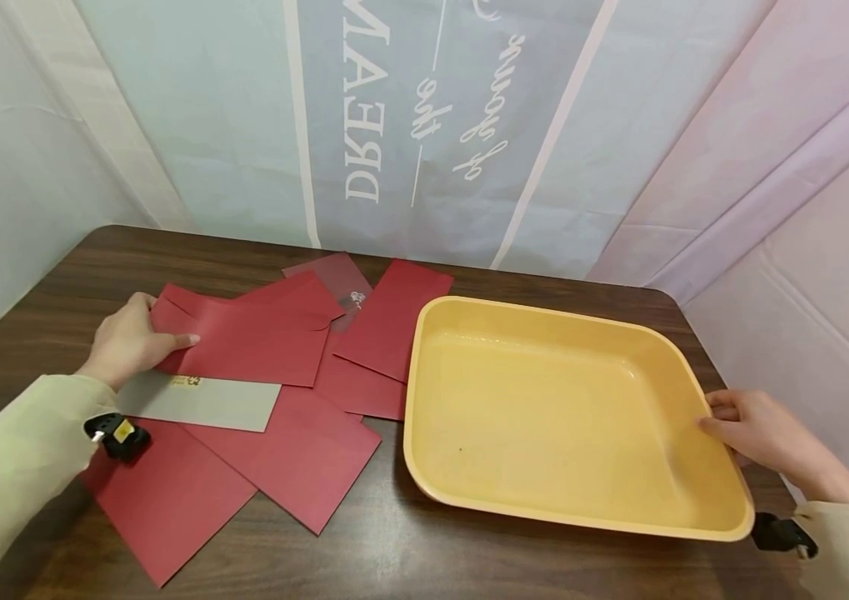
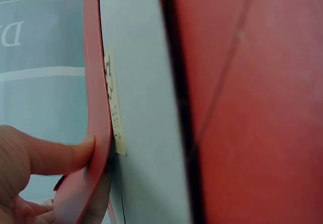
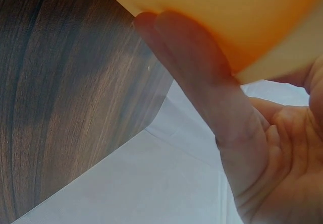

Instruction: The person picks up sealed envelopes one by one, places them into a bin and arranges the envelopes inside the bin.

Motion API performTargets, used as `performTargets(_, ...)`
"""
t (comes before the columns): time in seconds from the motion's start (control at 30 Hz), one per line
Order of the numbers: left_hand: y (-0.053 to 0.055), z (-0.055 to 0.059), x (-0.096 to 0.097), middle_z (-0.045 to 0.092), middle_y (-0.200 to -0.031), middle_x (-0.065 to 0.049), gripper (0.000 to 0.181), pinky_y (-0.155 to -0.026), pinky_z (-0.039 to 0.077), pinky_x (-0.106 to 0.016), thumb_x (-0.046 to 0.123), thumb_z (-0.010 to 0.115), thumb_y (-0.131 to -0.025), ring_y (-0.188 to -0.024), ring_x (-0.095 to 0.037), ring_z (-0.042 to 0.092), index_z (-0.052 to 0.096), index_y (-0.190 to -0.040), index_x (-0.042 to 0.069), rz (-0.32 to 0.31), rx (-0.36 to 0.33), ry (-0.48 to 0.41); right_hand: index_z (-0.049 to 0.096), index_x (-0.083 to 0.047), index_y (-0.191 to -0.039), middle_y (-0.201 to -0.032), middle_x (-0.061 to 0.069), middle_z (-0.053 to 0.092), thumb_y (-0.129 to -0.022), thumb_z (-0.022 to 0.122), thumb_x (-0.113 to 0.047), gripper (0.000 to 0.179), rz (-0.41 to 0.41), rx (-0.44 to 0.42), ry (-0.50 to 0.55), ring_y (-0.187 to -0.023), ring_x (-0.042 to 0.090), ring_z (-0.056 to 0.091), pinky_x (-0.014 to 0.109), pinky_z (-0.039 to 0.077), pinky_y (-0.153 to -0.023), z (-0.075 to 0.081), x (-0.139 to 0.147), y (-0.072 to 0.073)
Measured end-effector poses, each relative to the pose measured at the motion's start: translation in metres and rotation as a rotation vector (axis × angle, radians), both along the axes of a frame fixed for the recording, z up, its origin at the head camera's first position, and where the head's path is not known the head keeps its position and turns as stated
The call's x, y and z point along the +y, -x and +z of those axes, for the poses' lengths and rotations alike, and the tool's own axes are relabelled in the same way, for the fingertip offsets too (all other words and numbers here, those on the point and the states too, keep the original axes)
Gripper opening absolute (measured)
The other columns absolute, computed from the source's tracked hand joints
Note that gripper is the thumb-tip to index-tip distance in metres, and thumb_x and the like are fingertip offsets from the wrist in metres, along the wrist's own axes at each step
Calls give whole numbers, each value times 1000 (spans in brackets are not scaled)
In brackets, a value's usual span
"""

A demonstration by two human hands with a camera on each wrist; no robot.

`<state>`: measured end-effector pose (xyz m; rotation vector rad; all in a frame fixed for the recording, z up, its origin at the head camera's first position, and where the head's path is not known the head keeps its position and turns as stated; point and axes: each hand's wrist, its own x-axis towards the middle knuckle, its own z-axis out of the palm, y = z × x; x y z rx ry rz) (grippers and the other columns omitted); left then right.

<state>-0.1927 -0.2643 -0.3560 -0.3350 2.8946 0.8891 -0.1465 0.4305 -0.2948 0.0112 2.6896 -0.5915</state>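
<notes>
At nine o'clock in the head view, a red envelope (image 1: 262, 342) is pinched by the left hand (image 1: 124, 337), with the thumb laid on its face; in the left wrist view it is seen a little bent. On its six o'clock side, a pale grey envelope (image 1: 207, 406) with gold print is partly covered by it, and it cannot be told whether this one is also caught by the fingers. Other red envelopes (image 1: 312, 467) are spread, overlapping, on the brown tabletop (image 1: 364, 550). At four o'clock a yellow tray (image 1: 544, 400) is seen, and its rim is gripped at its own three o'clock by the right hand (image 1: 761, 429); whether it lies fully flat cannot be told. The red envelope could be creased if it is squeezed too strongly at the bent edge. The grey envelope could be dragged along, because it is lying so close beneath. At the tray's ten o'clock, a further red envelope (image 1: 394, 312) seems to be overlapped by the rim, so it could be pushed or folded if the tray is shifted. The tray might also be tipped, as it is held at one side only.
</notes>
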Motion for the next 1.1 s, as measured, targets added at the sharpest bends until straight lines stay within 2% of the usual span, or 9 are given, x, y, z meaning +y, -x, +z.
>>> performTargets(0.2, 0, -2, 1, 48, -108, -37, 59, -65, 44, -46, 20, 60, -90, -92, -48, 48, 31, -126, -16, -18, 68, 21, 38, 28, -123, -109, 40, 60, -96, 53, -11, 50, 1, -3, -4, -73, 22, 69, 33, 57, -58, 0, 0, -1)
performTargets(0.33, -2, -3, 1, 47, -111, -38, 53, -68, 42, -48, 18, 55, -94, -93, -48, 46, 31, -129, -15, -17, 86, 8, 37, 28, -124, -110, 40, 59, -96, 52, -11, 50, -2, -6, 0, -74, 24, 70, 34, 57, -59, 1, 1, -1)
performTargets(0.63, -10, -1, 4, 44, -116, -36, 49, -70, 40, -49, 21, 45, -99, -97, -48, 45, 30, -134, -9, 54, 100, -71, 41, 27, -121, -107, 39, 61, -96, 53, -9, 46, 23, 23, -10, -71, 20, 69, 32, 57, -58, -2, 0, -3)
performTargets(0.83, -17, 9, 11, 41, -124, -37, 50, -70, 43, -45, 22, 42, -100, -101, -47, 46, 27, -139, -6, 101, 112, -158, 41, 26, -121, -108, 39, 60, -95, 53, -9, 45, 33, 29, -15, -72, 21, 69, 32, 57, -58, -1, -1, -4)
performTargets(1.0, -20, 21, 13, 39, -129, -37, 54, -66, 43, -35, 25, 42, -100, -106, -47, 48, 24, -142, -5, 142, 123, -223, 40, 27, -122, -109, 40, 59, -96, 53, -10, 46, 31, 26, -12, -75, 25, 70, 33, 57, -58, 0, -2, -3)
performTargets(1.1, -20, 28, 12, 40, -129, -36, 56, -64, 41, -29, 26, 43, -100, -103, -42, 50, 23, -142, -5, 164, 128, -255, 39, 27, -122, -110, 41, 58, -95, 53, -9, 47, 26, 25, -6, -76, 27, 70, 33, 57, -58, 0, -2, -2)
